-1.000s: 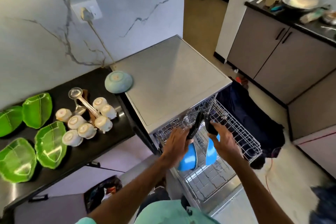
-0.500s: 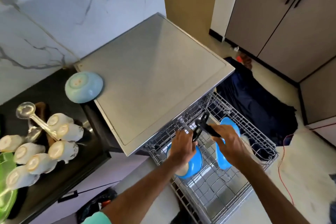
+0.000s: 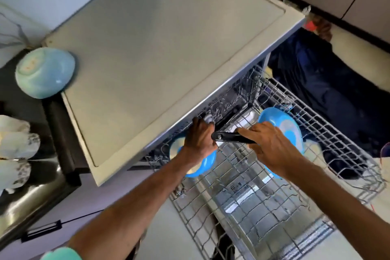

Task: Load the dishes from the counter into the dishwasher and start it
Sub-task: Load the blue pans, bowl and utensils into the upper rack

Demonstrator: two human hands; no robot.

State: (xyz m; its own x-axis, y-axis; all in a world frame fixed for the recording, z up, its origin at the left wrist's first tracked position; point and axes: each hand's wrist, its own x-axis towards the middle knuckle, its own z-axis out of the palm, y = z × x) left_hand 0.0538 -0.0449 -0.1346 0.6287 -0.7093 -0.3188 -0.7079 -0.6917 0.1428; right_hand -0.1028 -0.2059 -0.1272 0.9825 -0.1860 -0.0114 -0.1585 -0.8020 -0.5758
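Now, both hands over the pulled-out grey wire dishwasher rack [image 3: 274,207]. Left hand [image 3: 199,137] and right hand [image 3: 272,148] share one black-handled utensil [image 3: 232,139], held level across the rack's back end. Left fingers [image 3: 207,133] are curled tight at one end and right fingers [image 3: 244,132] wrapped over the other. The utensil's working end is hidden, kind unclear. Likely reason for the two-handed hold: steering it flat into a slot between the tines.

Rack contents: one bright blue round bowl [image 3: 200,164] beneath the left wrist, and a second blue bowl [image 3: 280,124] on edge just beyond the right hand, tilted so water can drain. The front of the rack is bare wire.

Still to load: a pale turquoise bowl [image 3: 45,72], upside down against the dishwasher's flat grey top [image 3: 168,48], and white cups [image 3: 14,143] on the dark tabletop [image 3: 12,95].
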